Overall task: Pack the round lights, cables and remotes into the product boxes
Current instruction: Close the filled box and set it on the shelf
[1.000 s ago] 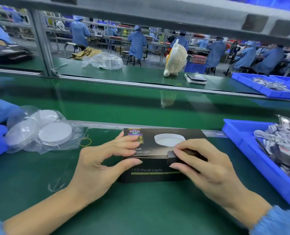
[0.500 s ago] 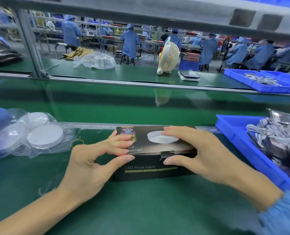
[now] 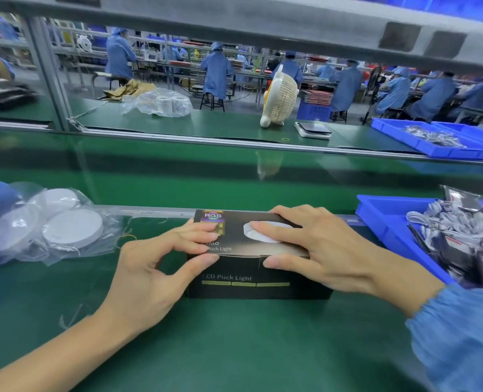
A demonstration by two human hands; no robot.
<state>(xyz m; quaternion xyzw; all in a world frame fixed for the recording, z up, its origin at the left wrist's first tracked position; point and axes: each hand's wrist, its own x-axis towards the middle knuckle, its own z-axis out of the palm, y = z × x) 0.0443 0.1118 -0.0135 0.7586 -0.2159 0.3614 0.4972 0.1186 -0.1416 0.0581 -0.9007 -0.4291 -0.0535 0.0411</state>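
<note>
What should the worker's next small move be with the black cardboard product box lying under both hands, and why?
Probably press the lid fully down along its front edge. The black cardboard product box lies on the green mat; the left hand pinches its left end, the right hand lies flat on top, thumb at the front seam, so closing looks nearly done.

Box (image 3: 258, 274) centre on the bench (image 3: 234, 349), left hand (image 3: 152, 274) at its left end, right hand (image 3: 323, 253) on top. Bagged round lights (image 3: 65, 230) lie left; bin (image 3: 390, 222) of cables (image 3: 444, 224) sits right.
</note>
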